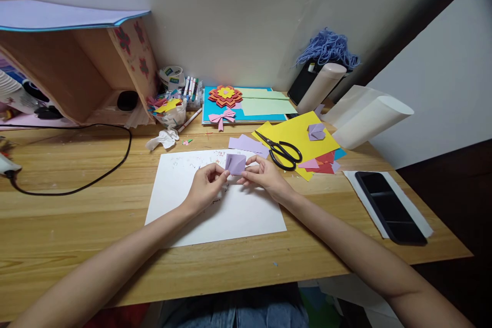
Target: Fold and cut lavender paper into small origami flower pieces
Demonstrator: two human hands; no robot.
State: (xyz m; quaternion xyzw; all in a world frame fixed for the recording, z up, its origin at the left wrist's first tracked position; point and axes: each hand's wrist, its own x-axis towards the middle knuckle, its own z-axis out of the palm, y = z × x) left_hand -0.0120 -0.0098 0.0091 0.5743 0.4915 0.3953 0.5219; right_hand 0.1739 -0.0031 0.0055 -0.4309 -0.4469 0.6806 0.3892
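The small purple paper (236, 164) is held just above the white sheet (234, 220), between the two hands. Its lower left corner is pinched between the thumb and fingers of the left hand (208, 184); its right edge is met by the fingertips of the right hand (266, 177), though whether it is pinched there cannot be told. With so little paper gripped, a corner could be bent or the piece twisted if the two sides were pulled unevenly. A crease could be set crooked if pressed in the air, where no firm backing is given. Confusion with the loose purple pieces (249, 145) just behind could be caused by their matching colour, and the scissors (272, 144) nearby could be knocked by a careless right-hand sweep
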